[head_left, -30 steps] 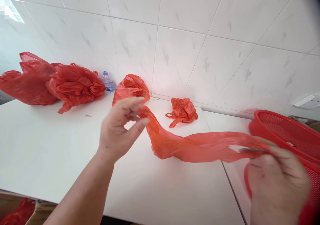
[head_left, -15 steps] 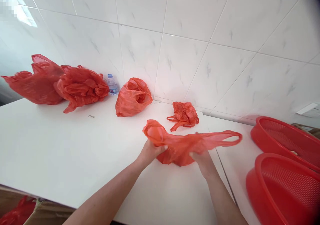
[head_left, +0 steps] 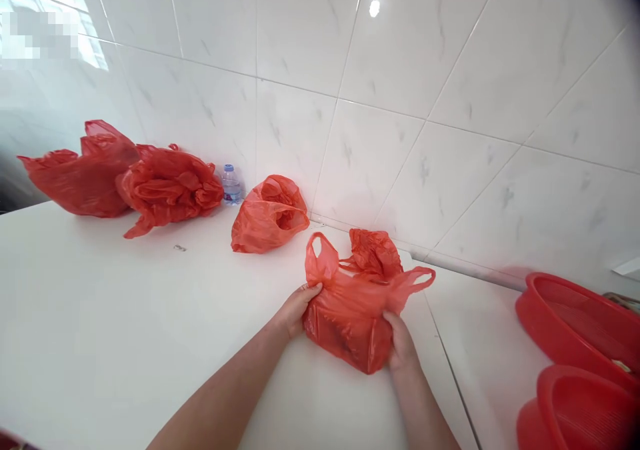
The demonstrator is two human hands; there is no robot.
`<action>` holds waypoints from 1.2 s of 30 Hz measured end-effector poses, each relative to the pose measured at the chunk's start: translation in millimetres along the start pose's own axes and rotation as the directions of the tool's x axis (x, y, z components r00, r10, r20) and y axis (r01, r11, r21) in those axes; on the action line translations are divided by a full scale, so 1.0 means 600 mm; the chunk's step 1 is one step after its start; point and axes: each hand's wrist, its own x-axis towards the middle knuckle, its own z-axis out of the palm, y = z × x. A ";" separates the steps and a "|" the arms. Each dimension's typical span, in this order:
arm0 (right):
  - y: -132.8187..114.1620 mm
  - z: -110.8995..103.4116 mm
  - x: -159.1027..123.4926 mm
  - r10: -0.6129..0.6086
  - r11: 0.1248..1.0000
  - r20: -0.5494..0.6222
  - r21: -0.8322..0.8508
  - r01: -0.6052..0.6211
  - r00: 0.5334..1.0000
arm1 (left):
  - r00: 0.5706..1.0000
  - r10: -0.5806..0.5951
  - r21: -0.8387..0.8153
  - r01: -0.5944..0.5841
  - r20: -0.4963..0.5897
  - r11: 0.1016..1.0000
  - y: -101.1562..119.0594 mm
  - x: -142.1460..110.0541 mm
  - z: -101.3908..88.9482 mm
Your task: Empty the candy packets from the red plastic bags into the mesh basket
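Observation:
A red plastic bag [head_left: 350, 327] with two loop handles is held between my hands above the white table [head_left: 150, 330]. My left hand [head_left: 299, 309] grips its left side, thumb on top, just below the left handle. On the opposite side, my right hand [head_left: 400, 343] pinches the bag with the thumb in front. The bag's lower part looks boxy, with darker patches showing through; its contents cannot be made out. Right behind it lies a crumpled red bag [head_left: 375, 253], partly covered by the held one.
Against the tiled wall [head_left: 295, 137] stand another red bag [head_left: 260, 227], a small water bottle [head_left: 231, 187], a bunched red bag pile [head_left: 170, 190] and a bulky red bag [head_left: 85, 183]. Red plastic baskets [head_left: 540, 317] occupy the right side. A small scrap [head_left: 180, 248] lies on the table.
The held bag has gone from stretched sideways to upright and boxy, its right handle drawn in and its left one raised. The view has tilted up slightly.

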 end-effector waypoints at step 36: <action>0.002 0.084 -0.040 0.141 0.987 0.319 0.024 -0.157 0.937 | 0.991 0.022 0.039 -0.027 0.130 0.999 -0.010 0.003 0.009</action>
